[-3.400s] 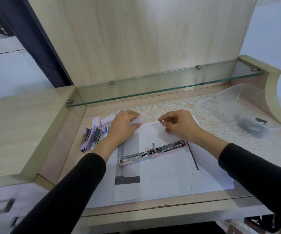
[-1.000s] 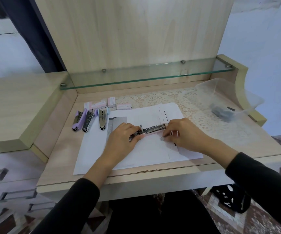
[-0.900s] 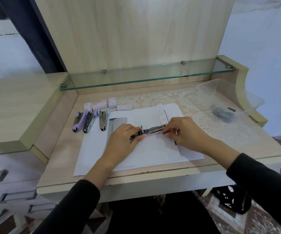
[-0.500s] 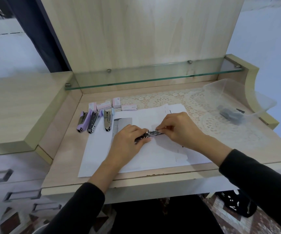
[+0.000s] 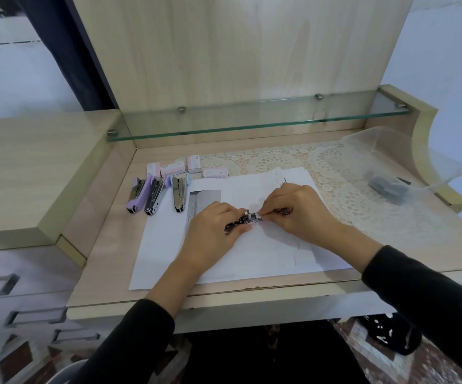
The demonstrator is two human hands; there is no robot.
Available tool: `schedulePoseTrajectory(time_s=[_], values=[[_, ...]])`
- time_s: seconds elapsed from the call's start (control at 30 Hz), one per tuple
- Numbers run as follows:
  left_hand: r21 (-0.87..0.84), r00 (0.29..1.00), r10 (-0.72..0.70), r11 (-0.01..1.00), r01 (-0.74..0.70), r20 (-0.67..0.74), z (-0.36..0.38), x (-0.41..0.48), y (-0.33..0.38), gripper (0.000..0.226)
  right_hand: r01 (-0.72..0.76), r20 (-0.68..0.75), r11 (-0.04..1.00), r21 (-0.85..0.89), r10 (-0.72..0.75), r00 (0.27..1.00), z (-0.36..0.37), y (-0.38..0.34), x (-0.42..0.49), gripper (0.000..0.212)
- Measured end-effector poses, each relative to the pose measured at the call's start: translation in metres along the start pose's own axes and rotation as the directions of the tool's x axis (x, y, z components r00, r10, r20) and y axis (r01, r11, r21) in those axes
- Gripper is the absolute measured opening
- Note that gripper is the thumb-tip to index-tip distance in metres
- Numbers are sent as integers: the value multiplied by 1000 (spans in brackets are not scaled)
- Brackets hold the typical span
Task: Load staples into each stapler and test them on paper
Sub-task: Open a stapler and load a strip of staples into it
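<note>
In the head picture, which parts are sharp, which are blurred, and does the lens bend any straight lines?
Head view: sharp in the middle, at the stapler, left hand and right hand; the drawer handles at the lower left smear; the glass shelf and the desk edge bow slightly, a wide-angle effect; light is soft, shadows faint.

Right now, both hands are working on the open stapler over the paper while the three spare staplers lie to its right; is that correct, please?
Not quite: in the head view the three spare staplers lie to its left, near the staple boxes. The rest holds: the left hand and right hand both work on the open stapler over the paper.
</note>
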State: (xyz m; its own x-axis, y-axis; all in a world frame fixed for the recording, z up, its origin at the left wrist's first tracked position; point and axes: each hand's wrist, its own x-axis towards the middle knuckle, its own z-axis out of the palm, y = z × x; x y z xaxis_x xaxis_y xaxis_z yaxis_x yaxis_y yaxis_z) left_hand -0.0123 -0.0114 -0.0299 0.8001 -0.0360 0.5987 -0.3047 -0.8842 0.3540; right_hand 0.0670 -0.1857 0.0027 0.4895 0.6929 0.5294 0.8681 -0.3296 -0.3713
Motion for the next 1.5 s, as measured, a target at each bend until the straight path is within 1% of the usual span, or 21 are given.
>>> schedulePoseTrajectory(time_s=[0.3, 0.4, 0.53, 0.6, 0.77, 0.9, 1.07, 1.17, 1.3, 1.4, 1.5], values=[[27, 1000, 0, 1000, 0, -5, 1, -1, 0, 38, -45, -19, 997, 69, 46, 999, 7, 7, -2, 9], [48, 1000, 0, 999, 0, -1, 1, -2, 1, 38, -31, -6, 998, 49, 31, 999, 8, 9, -3, 9], [46, 1000, -5, 999, 5, -5, 0, -2, 1, 38, 14, 19, 999, -35, -13, 1000, 4, 10, -6, 10], [49, 1000, 3, 999, -2, -11, 1, -2, 1, 39, 8, 20, 999, -50, -7, 1000, -1, 11, -8, 10], [42, 1000, 4, 999, -3, -14, 1, -2, 1, 39, -46, 33, 998, -48, 48, 998, -10, 17, -14, 17], [44, 1000, 2, 999, -2, -7, 0, -2, 2, 40, -114, 22, 993, -34, 114, 993, -16, 23, -18, 17], [54, 1000, 7, 999, -6, -3, 0, -2, 2, 39, -130, 44, 990, -45, 132, 990, -21, 25, -22, 20], [63, 999, 31, 998, -30, -22, -1, -3, 4, 36, -178, 37, 984, 1, 178, 983, -24, 24, -20, 17], [68, 998, 45, 997, -41, -49, -3, -3, 5, 32, -263, 69, 960, 97, 257, 964, -21, 17, -20, 12], [44, 996, 37, 998, -34, -76, -5, -4, 6, 31, -301, 70, 947, 114, 295, 953, -15, 12, -21, 15], [62, 994, 50, 997, -44, -94, -6, -5, 5, 31, -344, 94, 934, 94, 336, 937, -13, 11, -19, 25]])
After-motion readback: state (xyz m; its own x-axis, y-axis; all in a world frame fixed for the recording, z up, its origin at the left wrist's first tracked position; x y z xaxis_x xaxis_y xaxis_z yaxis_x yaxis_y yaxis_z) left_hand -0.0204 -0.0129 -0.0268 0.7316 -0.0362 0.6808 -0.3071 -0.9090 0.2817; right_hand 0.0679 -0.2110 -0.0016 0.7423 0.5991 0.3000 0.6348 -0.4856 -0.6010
